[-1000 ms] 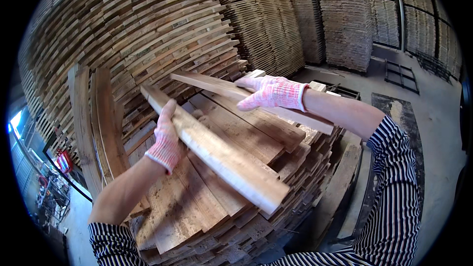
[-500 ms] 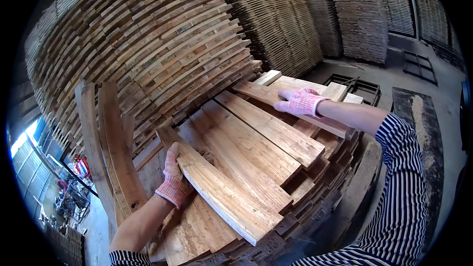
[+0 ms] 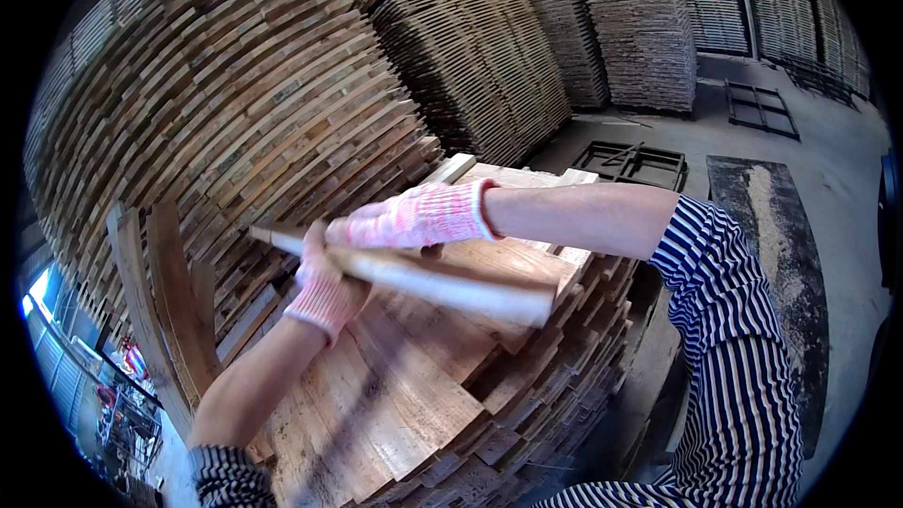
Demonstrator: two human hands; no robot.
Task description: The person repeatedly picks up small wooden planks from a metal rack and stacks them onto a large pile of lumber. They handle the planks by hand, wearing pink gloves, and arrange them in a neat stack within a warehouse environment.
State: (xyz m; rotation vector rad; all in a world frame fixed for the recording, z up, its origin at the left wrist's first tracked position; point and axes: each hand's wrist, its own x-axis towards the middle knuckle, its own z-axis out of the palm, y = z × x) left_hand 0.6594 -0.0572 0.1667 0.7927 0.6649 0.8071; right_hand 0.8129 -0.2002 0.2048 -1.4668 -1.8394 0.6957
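My left hand (image 3: 324, 290), in a pink-and-white knit glove, is closed around a wooden plank (image 3: 451, 284) near its far left end. The plank is tilted, raised above the boards beneath, and blurred by motion. Reaching across from the right, my gloved right hand (image 3: 414, 218) is against the plank's upper side, close beside the left hand. Its fingertips are smeared, so their grip does not show. Below lie flat boards (image 3: 414, 404), side by side on top of a waist-high stack.
A tall wall of stacked lumber (image 3: 235, 113) stands just behind. Two upright boards (image 3: 169, 292) lean at the left. More bundled wood stacks (image 3: 489, 66) stand farther back. Black metal frames (image 3: 630, 162) and a dark mat with sawdust (image 3: 767, 216) lie on the floor at right.
My right hand has left the board at the right and moved left to the plank in my left hand. That plank has been lifted and turned. The view has shifted right.
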